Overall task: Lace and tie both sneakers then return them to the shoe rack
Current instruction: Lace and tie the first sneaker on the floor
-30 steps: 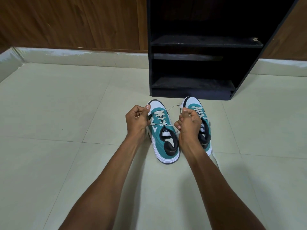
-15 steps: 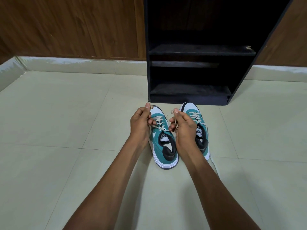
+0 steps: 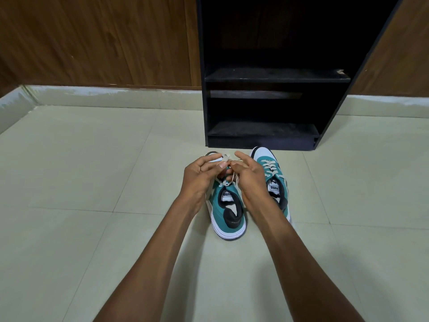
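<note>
My two hands are close together over the left sneaker (image 3: 228,211), almost touching above its tongue. My left hand (image 3: 199,175) has its fingers curled, and its thumb and forefinger pinch a small loop of the pale lace (image 3: 225,157), held up just above the shoe. My right hand (image 3: 249,175) sits right beside it with the fingers half spread; strands of the same lace run under its fingertips near the top eyelets, but I cannot tell whether it truly grips them or only rests against them. The left sneaker is teal and white with a black collar, standing flat on the pale floor tiles (image 3: 92,182), toe pointing away from me, most of its front hidden behind my hands. The right sneaker (image 3: 274,180) stands just beside it, also toe away, its laces crossed up the front; my right wrist covers its inner side and heel, so I cannot see how its lace ends lie. Both shoes are on the floor directly before the black shoe rack (image 3: 276,75), near its base but not touching it. The rack stands against a brown wooden wall (image 3: 92,40), and its two visible shelves are dark and dusty.
</note>
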